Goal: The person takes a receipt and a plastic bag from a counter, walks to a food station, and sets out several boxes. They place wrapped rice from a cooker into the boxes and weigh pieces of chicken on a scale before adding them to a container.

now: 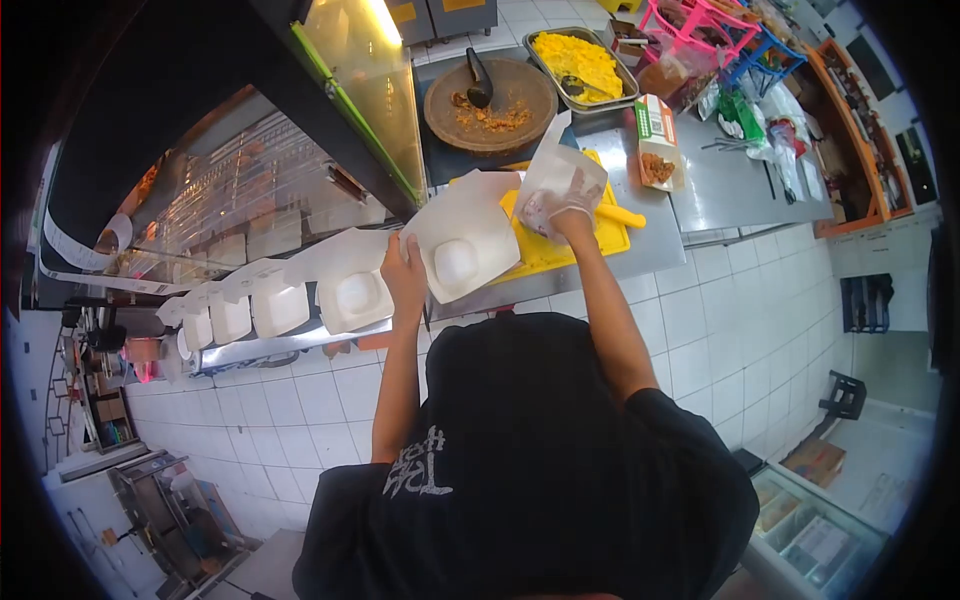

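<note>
My left hand (404,272) pinches the left edge of an open white paper food box (485,225), which has a round white mound in it. My right hand (570,205), in a clear plastic glove, grips another open paper box (565,165) above the yellow cutting board (612,235). Its fingertips are partly hidden by the plastic and the paper. Left of my left hand, a further open box (360,310) also has a white mound in it.
More open boxes (280,305) line the counter beside the glass display case (400,110). Behind the board are a round stone mortar (545,100) with a black spoon (480,80) and a metal tray (628,92) of yellow food. At right stands a filled printed box (657,140).
</note>
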Action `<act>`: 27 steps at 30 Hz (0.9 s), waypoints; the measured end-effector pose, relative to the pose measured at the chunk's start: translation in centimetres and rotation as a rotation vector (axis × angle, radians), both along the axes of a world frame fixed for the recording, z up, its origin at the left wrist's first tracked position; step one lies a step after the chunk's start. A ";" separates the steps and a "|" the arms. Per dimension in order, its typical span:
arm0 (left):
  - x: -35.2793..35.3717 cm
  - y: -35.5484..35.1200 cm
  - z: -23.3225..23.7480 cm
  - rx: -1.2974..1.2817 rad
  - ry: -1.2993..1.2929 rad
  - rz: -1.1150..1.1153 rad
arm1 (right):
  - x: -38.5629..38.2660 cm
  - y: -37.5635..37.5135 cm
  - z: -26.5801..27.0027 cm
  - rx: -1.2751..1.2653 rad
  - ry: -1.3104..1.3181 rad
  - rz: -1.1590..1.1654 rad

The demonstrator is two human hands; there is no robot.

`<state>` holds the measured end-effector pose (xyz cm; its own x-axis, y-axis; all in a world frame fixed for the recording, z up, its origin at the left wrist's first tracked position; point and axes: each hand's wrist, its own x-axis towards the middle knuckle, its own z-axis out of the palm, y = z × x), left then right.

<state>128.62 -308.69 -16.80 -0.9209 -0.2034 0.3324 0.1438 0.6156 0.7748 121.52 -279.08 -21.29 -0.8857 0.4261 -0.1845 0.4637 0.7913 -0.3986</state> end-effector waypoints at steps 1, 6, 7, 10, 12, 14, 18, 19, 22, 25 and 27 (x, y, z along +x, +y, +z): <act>0.1 0.1 0.2 0.040 -0.034 0.020 | -0.2 -0.2 -0.4 -0.006 -0.026 -0.009; 0.8 -0.7 -1.2 0.000 0.004 0.086 | 1.7 0.3 0.4 -0.214 0.142 -0.142; 1.4 -0.6 -0.8 0.017 0.021 0.079 | 2.1 1.2 2.1 -0.257 0.098 -0.048; 2.9 -0.6 -1.9 0.015 0.066 0.129 | 2.0 2.5 7.5 -0.069 0.214 0.049; 4.5 -0.7 -2.7 -0.010 0.079 0.184 | 1.2 3.4 7.9 0.289 0.408 0.082; 6.0 -0.5 -2.3 0.072 -0.011 0.171 | -1.2 6.2 6.0 0.408 0.446 0.141; 7.1 -2.4 -2.8 0.318 -0.260 0.126 | -4.1 13.4 -4.5 0.517 0.477 0.532; 7.2 -2.5 -2.5 0.340 -0.183 0.176 | -3.3 13.2 -3.3 0.600 0.335 0.598; 7.9 -4.4 -2.8 0.280 -0.153 0.225 | -0.8 13.3 -1.8 0.430 0.245 0.646; 8.0 -6.4 -2.1 0.230 -0.103 0.208 | 1.0 10.1 5.3 0.369 0.119 0.453; 7.9 -8.4 -1.8 0.191 -0.161 0.275 | 0.8 9.3 8.0 0.461 0.157 0.529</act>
